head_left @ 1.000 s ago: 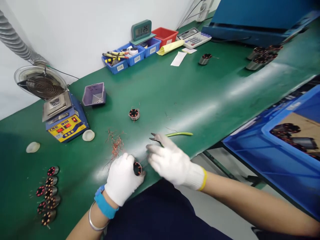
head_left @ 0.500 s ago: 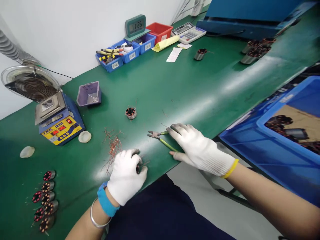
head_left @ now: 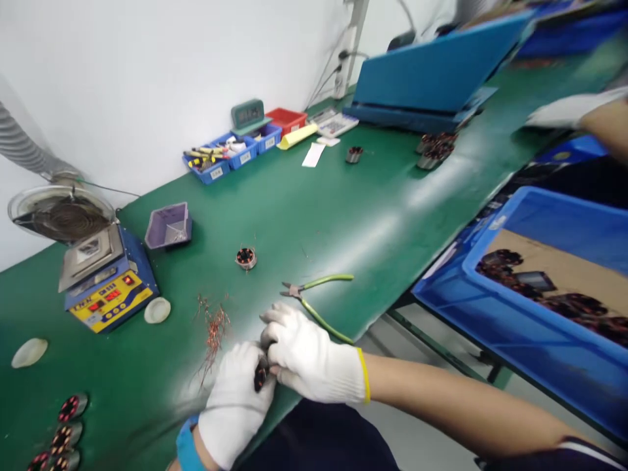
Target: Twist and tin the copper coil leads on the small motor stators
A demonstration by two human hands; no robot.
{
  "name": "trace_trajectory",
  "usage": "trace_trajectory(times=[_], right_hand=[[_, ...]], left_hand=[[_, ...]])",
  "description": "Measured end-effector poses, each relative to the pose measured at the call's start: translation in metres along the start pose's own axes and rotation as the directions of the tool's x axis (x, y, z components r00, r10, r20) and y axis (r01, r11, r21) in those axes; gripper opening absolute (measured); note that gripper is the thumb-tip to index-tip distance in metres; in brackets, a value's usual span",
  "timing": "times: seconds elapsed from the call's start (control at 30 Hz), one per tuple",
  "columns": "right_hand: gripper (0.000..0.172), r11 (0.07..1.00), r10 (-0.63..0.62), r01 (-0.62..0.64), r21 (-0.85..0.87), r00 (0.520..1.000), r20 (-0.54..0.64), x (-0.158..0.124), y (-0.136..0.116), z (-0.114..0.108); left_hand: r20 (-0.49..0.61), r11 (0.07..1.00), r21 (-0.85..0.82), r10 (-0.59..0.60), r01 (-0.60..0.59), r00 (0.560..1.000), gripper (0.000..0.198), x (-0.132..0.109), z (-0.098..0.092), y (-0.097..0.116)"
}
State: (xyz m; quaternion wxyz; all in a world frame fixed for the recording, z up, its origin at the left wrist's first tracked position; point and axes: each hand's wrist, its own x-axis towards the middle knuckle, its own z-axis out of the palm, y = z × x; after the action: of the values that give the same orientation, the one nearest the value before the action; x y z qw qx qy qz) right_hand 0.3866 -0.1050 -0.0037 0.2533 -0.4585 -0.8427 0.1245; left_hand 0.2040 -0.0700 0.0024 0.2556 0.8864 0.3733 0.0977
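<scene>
A small motor stator (head_left: 261, 374) with dark slots and copper windings is in my gloved left hand (head_left: 234, 399), whose fingers are wrapped around it. My gloved right hand (head_left: 299, 353) is against the stator's right side with its fingers curled in at the edge; the fingertips are partly hidden. Just beyond my right hand lies a pair of green-handled cutting pliers (head_left: 293, 290), jaws apart, on the green table. A loose pile of copper wire scraps (head_left: 214, 330) is left of my hands. Farther back another stator (head_left: 246, 258) rests on the table.
At left stand a blue-and-yellow soldering pot (head_left: 110, 297), a purple tray (head_left: 169, 226) and several stators (head_left: 66, 438). Tool boxes (head_left: 210, 171) line the wall. At right are a blue bin (head_left: 490, 261) of stators and another person's gloved hand (head_left: 564, 111).
My right hand has let go of the pliers and moved left to the stator in my left hand. The view has turned right, bringing another person's hand into sight.
</scene>
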Motion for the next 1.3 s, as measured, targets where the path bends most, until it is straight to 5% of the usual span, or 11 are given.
trace_trajectory(times=[0.17,0.37,0.47,0.53,0.67,0.83,1.1,1.23,1.3], right_hand=[[0.01,0.997,-0.083,0.082,-0.007,0.995,-0.047,-0.006,0.018,-0.016],[0.016,0.982,0.16,-0.171,-0.086,0.98,-0.122,-0.025,0.045,-0.061],[0.088,0.893,0.365,-0.372,-0.252,0.928,-0.079,-0.037,0.06,-0.055],[0.111,0.837,0.432,-0.417,-0.354,0.901,-0.04,-0.045,0.067,-0.048],[0.09,0.813,0.47,-0.399,-0.424,0.879,0.074,-0.044,0.062,-0.055],[0.083,0.702,0.644,-0.467,-0.538,0.739,0.198,-0.025,0.037,-0.073],[0.048,0.708,0.477,-0.324,-0.627,0.875,0.086,-0.049,0.073,-0.058],[0.054,0.821,0.339,-0.301,-0.484,0.941,-0.011,-0.058,0.084,-0.052],[0.06,0.859,0.37,-0.39,-0.331,0.921,-0.125,-0.06,0.077,-0.049]], left_hand=[[0.051,0.994,0.105,0.002,-0.007,0.999,0.013,0.002,0.003,-0.002],[0.026,0.986,0.161,-0.051,0.047,0.998,0.013,0.003,-0.008,0.004],[0.061,0.985,0.167,-0.05,0.04,0.997,0.007,0.006,-0.013,0.011],[0.072,0.982,0.186,-0.051,0.036,0.996,0.007,0.008,-0.013,0.013],[0.04,0.989,0.139,-0.053,0.047,0.998,0.01,0.009,-0.01,0.009],[-0.052,0.995,0.087,-0.034,0.039,0.998,0.007,0.008,-0.002,0.001],[-0.1,0.994,0.104,-0.009,0.02,0.995,0.005,0.009,0.004,-0.003],[-0.103,0.996,0.09,-0.009,0.018,0.995,0.004,0.009,0.004,-0.004],[-0.103,0.997,0.068,-0.023,0.03,0.994,0.003,0.009,0.004,-0.004]])
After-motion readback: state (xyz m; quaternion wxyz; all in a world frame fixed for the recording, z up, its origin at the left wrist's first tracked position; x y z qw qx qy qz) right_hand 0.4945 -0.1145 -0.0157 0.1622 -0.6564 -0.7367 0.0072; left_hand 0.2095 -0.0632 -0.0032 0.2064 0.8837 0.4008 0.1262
